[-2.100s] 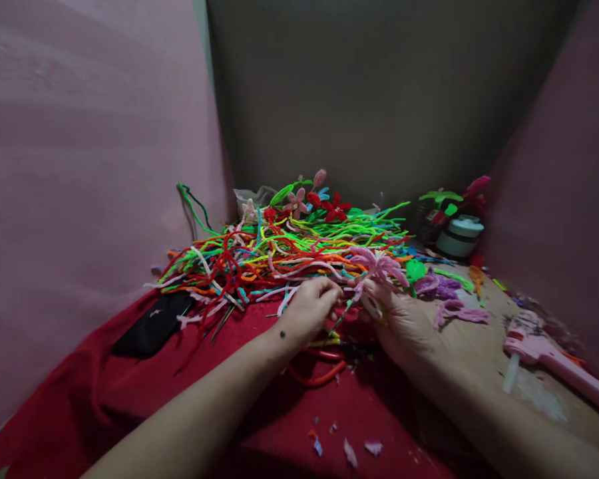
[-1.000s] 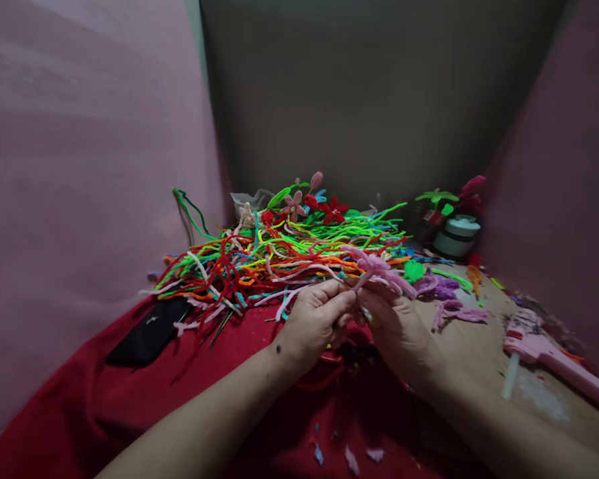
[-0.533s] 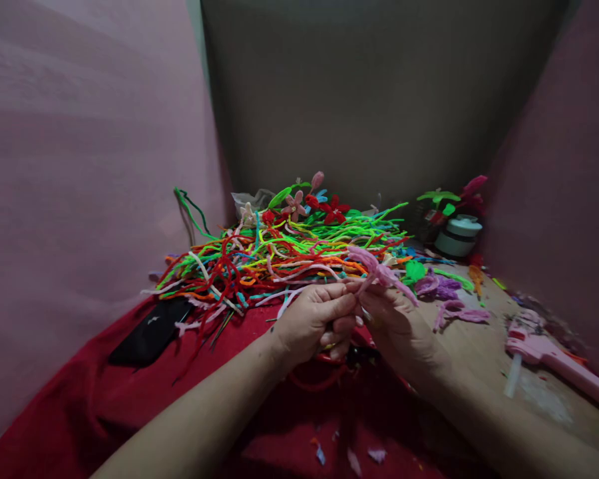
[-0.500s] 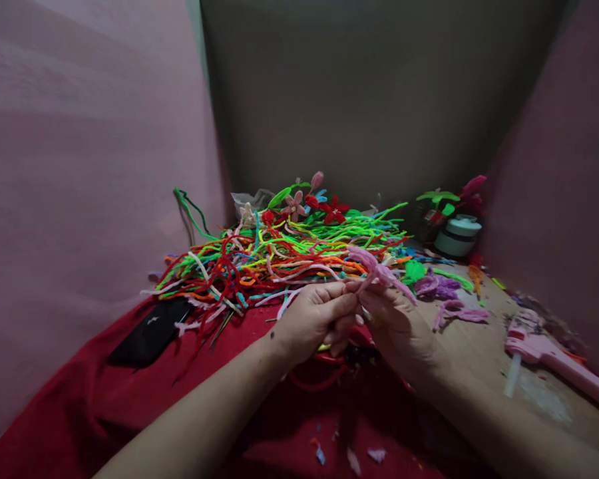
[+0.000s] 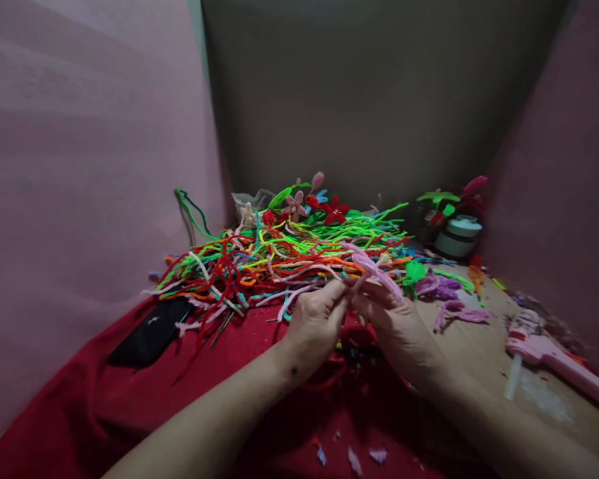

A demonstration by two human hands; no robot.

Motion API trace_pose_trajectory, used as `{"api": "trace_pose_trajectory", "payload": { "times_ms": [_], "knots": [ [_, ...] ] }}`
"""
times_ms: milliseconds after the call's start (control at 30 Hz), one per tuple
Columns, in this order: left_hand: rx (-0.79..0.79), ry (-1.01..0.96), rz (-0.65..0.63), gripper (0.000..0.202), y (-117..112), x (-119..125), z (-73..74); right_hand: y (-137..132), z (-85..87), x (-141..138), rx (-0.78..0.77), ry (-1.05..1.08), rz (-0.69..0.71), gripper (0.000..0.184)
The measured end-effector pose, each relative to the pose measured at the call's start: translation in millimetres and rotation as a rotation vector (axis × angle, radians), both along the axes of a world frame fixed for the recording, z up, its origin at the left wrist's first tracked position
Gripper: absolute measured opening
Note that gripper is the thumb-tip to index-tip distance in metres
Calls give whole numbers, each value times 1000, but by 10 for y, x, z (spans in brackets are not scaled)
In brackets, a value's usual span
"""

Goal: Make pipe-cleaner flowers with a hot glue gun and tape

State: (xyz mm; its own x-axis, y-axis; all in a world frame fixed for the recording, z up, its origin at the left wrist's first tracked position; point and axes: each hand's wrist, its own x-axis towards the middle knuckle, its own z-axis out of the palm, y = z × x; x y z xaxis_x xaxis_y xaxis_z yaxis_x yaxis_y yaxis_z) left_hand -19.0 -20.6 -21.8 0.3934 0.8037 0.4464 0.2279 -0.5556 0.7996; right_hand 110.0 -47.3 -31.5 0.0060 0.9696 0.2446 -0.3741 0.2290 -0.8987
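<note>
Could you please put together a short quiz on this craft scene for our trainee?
1. True or false: the left hand and the right hand both hold the pink flower.
2. What lies on the table to the right of both hands? A) glue gun B) hammer C) ruler
3. What colour is the cloth under the left forearm?
Key: 1 true; 2 A; 3 red.

Heap of coloured pipe cleaners (image 5: 279, 256) on red cloth (image 5: 104, 392), flat black item (image 5: 150, 331), pink glue gun (image 5: 544, 351), white jar (image 5: 459, 236)
</note>
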Motion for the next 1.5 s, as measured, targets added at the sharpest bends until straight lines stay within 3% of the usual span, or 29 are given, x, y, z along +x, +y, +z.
{"api": "trace_pose_trajectory", "payload": {
  "times_ms": [200, 433, 600, 700, 767, 833, 933, 1033, 1200, 1367, 1500],
  "knots": [
    [-537, -306, -238, 25, -39, 14, 127, 45, -57, 52, -16, 92, 10, 10],
    [-784, -475, -456, 18, 16, -19, 100, 85, -95, 75, -34, 146, 61, 12],
    [-943, -466, -556, 16, 29, -69, 118, 45, -23, 52, -9, 99, 124, 12],
    [-867, -393, -515, 16, 19, -71, 138, 42, -7, 34, 6, 115, 149, 9],
    [-711, -261, -413, 20, 5, -53, 134, 54, -25, 28, 12, 137, 136, 9],
    [-444, -88, -265, 26, -8, -29, 101, 68, -57, 27, 4, 162, 94, 10],
    [67, 160, -71, 16, -11, 2, -5, 78, -90, 28, -32, 160, 34, 10],
    [339, 329, 48, 13, 9, 12, -117, 73, -86, 18, -61, 115, 0, 12],
    [356, 355, 92, 20, 22, 1, -134, 71, -82, -5, -68, 144, 14, 17],
    [193, 203, 66, 22, -4, 6, -38, 60, -112, 27, -57, 100, 28, 24],
    [-25, 26, -26, 27, -4, 18, 2, 48, -88, 52, -24, 74, 18, 18]
  ]
}}
